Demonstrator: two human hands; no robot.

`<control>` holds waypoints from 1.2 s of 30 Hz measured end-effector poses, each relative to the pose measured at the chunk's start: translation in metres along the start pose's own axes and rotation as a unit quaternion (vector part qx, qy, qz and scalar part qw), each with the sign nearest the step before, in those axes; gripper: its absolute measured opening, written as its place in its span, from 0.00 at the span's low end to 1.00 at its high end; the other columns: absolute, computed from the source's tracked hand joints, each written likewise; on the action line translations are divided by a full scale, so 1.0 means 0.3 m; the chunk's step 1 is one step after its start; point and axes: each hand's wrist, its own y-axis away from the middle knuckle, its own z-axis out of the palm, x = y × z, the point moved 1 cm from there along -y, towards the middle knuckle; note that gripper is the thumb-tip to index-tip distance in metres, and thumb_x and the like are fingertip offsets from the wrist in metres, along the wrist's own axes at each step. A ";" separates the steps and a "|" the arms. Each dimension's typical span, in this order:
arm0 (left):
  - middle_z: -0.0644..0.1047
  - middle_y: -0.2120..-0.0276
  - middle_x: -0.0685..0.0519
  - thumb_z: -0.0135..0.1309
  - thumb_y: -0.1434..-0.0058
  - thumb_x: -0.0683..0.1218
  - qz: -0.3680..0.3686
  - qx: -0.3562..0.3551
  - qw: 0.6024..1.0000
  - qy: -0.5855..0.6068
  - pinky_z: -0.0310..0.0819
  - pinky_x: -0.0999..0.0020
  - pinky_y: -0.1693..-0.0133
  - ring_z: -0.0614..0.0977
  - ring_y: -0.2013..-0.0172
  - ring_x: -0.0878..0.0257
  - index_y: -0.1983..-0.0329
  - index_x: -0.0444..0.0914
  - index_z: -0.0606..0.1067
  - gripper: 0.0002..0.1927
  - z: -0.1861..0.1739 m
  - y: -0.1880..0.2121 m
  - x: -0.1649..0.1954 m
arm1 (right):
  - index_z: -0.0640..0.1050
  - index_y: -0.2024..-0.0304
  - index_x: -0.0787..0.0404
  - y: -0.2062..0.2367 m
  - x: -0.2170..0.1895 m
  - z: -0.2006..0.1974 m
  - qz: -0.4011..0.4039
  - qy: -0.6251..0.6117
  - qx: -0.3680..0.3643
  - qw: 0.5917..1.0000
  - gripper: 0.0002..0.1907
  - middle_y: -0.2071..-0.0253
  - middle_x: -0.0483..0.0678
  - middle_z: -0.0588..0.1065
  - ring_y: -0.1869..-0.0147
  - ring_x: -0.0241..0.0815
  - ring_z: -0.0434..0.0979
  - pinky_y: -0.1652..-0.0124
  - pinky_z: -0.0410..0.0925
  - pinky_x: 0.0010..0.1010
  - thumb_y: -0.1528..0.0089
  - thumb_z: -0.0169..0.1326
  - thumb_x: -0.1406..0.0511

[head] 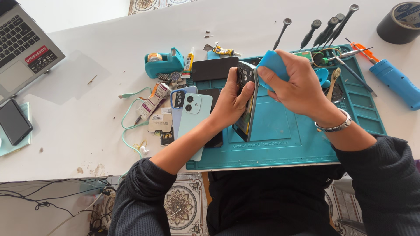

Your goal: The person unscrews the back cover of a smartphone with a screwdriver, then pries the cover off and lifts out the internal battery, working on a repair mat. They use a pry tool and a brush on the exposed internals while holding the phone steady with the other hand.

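Opened phone [246, 100] on edge in left hand [232, 102] grip, half-hidden; blue pad [273, 65] in right hand [299, 89] grip.

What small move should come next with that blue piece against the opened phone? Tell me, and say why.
Probably slide the blue pick a little further along the phone's edge. The right hand pinches it against the top corner, while the left hand holds the phone upright on its edge over the teal mat. Whether the seam has opened cannot be seen.
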 end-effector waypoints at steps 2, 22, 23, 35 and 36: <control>0.72 0.64 0.57 0.46 0.25 0.56 0.004 0.004 1.000 -0.013 0.72 0.76 0.63 0.72 0.64 0.74 0.43 0.39 0.60 0.19 0.000 0.000 0.001 | 0.72 0.63 0.64 0.001 0.000 0.002 -0.003 0.008 0.001 1.000 0.11 0.79 0.38 0.68 0.79 0.23 0.68 0.80 0.64 0.19 0.30 0.55 0.64; 0.70 0.63 0.59 0.43 0.23 0.57 -0.051 -0.059 0.990 0.119 0.69 0.79 0.61 0.69 0.63 0.77 0.45 0.39 0.63 0.18 -0.024 -0.003 -0.028 | 0.75 0.66 0.64 -0.003 0.021 -0.027 0.013 0.031 -0.053 0.998 0.14 0.80 0.37 0.68 0.78 0.24 0.66 0.78 0.62 0.20 0.31 0.56 0.61; 0.70 0.64 0.59 0.43 0.23 0.57 -0.062 -0.055 0.989 0.125 0.69 0.79 0.63 0.70 0.64 0.77 0.45 0.40 0.63 0.17 -0.024 -0.001 -0.027 | 0.75 0.66 0.64 -0.002 0.024 -0.023 0.016 0.032 -0.046 0.998 0.14 0.80 0.37 0.68 0.78 0.24 0.67 0.79 0.62 0.20 0.31 0.55 0.61; 0.71 0.63 0.59 0.42 0.24 0.58 -0.076 -0.006 0.988 0.132 0.72 0.77 0.61 0.71 0.62 0.77 0.47 0.40 0.63 0.17 -0.023 -0.009 -0.016 | 0.73 0.64 0.65 0.009 0.051 0.053 0.016 -0.025 0.018 0.999 0.12 0.78 0.39 0.70 0.80 0.27 0.72 0.81 0.62 0.19 0.29 0.54 0.62; 0.71 0.63 0.59 0.42 0.24 0.58 -0.075 -0.008 0.988 0.132 0.72 0.77 0.60 0.71 0.62 0.77 0.47 0.40 0.63 0.17 -0.024 -0.010 -0.015 | 0.73 0.64 0.65 0.008 0.051 0.049 0.015 -0.025 0.012 1.000 0.12 0.78 0.39 0.70 0.79 0.27 0.72 0.81 0.62 0.19 0.29 0.54 0.62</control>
